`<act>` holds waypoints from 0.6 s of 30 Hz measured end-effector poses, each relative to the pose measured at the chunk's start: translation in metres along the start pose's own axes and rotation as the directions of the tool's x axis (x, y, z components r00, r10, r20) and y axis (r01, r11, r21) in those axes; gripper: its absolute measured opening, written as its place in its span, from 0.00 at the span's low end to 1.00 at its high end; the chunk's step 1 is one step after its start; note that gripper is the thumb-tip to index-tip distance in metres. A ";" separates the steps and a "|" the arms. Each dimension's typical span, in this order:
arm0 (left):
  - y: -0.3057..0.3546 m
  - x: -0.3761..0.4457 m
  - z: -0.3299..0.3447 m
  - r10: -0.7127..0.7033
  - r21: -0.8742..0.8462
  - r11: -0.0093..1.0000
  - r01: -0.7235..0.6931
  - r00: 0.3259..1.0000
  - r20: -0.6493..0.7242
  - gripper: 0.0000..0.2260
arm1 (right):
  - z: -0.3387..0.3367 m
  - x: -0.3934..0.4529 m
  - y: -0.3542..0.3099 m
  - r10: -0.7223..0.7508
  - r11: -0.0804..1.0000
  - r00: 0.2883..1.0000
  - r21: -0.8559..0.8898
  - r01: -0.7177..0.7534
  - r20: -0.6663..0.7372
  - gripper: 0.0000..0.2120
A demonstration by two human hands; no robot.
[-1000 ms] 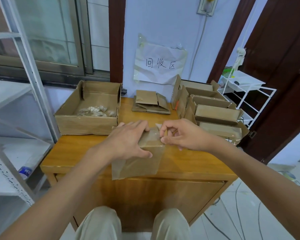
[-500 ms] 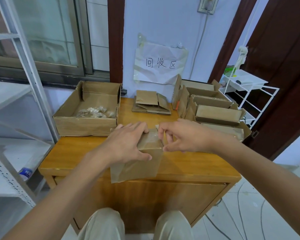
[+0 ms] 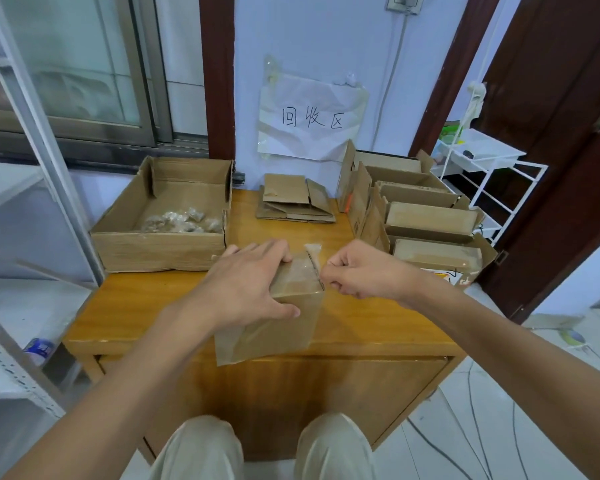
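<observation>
A small cardboard box (image 3: 284,323) covered in clear tape sits at the front edge of the wooden table (image 3: 136,306). My left hand (image 3: 246,282) lies over its top with fingers spread and the thumb down the front face. My right hand (image 3: 357,275) is at the box's right top edge, its fingers curled and pinching a strip of clear tape (image 3: 313,252) that lifts off the top.
An open cardboard tray (image 3: 160,251) with crumpled tape wads stands at the back left. Flattened cardboard (image 3: 293,202) lies at the back middle. Several taped boxes (image 3: 426,220) are stacked at the right. A white wire rack (image 3: 482,168) and a metal shelf (image 3: 21,237) flank the table.
My right hand has drawn slightly right and closed tighter on the tape strip, peeling it further from the box top. My left hand stays on the box.
</observation>
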State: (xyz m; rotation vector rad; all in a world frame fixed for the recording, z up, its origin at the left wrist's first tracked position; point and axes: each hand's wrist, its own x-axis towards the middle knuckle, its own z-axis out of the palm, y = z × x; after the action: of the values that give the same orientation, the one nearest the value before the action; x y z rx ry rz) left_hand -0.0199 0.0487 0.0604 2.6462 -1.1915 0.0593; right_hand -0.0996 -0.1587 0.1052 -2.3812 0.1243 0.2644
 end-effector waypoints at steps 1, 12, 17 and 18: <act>0.000 0.000 0.000 -0.002 0.000 1.000 0.002 1.000 0.002 0.32 | 0.001 0.001 -0.001 0.020 1.000 1.000 -0.005 -0.020 0.002 0.18; 0.000 -0.002 -0.004 -0.013 -0.033 0.999 0.014 1.000 0.021 0.30 | -0.004 0.009 0.012 0.008 0.975 0.994 0.222 -0.032 0.109 0.17; 0.005 0.000 -0.003 -0.017 -0.017 1.000 0.017 1.000 0.024 0.30 | -0.007 0.012 0.015 0.042 0.966 0.994 0.249 -0.067 0.104 0.17; 0.005 -0.001 -0.003 -0.016 -0.014 1.000 0.016 1.000 0.021 0.30 | -0.008 0.010 0.012 0.039 0.977 0.995 0.206 -0.058 0.096 0.14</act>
State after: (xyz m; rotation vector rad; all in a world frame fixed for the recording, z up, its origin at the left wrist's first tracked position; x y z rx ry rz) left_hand -0.0240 0.0469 0.0640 2.6500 -1.1728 0.0210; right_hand -0.0906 -0.1729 0.1006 -2.1564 0.1600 0.3651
